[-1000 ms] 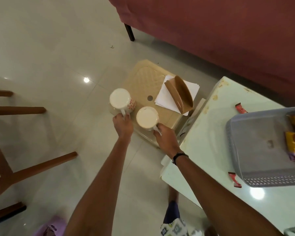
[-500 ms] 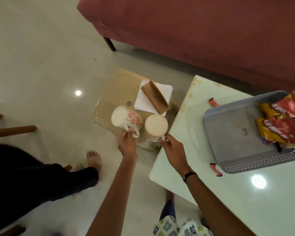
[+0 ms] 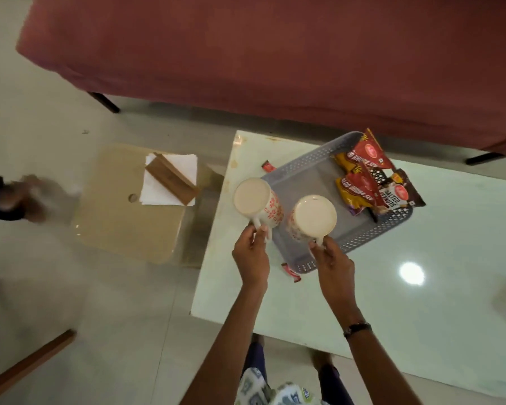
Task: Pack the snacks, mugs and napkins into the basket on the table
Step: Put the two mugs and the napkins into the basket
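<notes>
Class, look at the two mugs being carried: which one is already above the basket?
The mug in the right hand; it hangs over the grey basket, while the left hand's mug overlaps its edge.

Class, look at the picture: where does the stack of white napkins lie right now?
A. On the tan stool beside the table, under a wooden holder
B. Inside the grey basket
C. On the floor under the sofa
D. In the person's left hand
A: the white napkins lie on the tan stool left of the table, with the wooden holder resting on them.
</notes>
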`<state>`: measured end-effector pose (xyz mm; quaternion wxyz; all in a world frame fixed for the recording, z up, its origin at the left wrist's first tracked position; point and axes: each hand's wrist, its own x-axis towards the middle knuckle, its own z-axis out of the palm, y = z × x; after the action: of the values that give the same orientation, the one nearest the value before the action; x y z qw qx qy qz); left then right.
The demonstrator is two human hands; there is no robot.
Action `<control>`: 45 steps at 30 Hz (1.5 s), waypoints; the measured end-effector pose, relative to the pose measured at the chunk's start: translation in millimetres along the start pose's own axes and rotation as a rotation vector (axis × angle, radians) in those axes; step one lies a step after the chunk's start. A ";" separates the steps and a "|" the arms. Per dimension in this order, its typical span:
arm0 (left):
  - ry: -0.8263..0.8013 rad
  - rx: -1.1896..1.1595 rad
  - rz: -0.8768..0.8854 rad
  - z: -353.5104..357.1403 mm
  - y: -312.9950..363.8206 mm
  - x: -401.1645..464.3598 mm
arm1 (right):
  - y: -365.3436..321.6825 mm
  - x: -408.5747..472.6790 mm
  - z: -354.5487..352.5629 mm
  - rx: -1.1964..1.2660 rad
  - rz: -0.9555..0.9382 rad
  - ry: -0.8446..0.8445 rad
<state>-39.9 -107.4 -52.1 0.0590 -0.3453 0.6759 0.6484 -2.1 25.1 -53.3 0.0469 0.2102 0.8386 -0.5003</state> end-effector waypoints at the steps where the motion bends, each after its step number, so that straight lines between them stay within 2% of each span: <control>1: 0.004 0.044 0.011 12.5 -2.9 0.1 | 5.1 3.0 -6.8 0.008 0.016 0.010; 9: 0.190 0.345 0.021 85.6 -16.2 20.1 | 39.0 19.7 -23.8 0.028 0.056 0.034; 15: 0.290 0.387 -0.043 102.6 -14.9 31.6 | 52.0 27.5 -23.5 -0.023 0.008 0.014; 19: 0.272 0.406 -0.085 101.5 -13.8 43.8 | 57.8 36.9 -18.4 -0.061 -0.016 -0.027; 26: 0.146 0.514 -0.194 98.4 -16.5 52.0 | 61.2 45.9 2.2 -0.089 -0.067 -0.066; 33: 0.122 0.478 -0.219 95.5 -18.0 53.1 | 70.5 47.2 18.1 -0.146 -0.034 -0.108; 39: 0.053 0.502 -0.203 90.0 -16.9 51.1 | 66.3 59.2 19.6 -0.281 0.187 -0.287; 45: -0.004 0.557 -0.153 82.3 -13.6 49.3 | 58.1 66.5 11.8 -0.410 0.240 -0.437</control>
<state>-100.0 -50.0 -102.0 0.2015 -0.3643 0.7999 0.4321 -40.7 59.2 -126.0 0.3257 0.1814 0.8613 -0.3453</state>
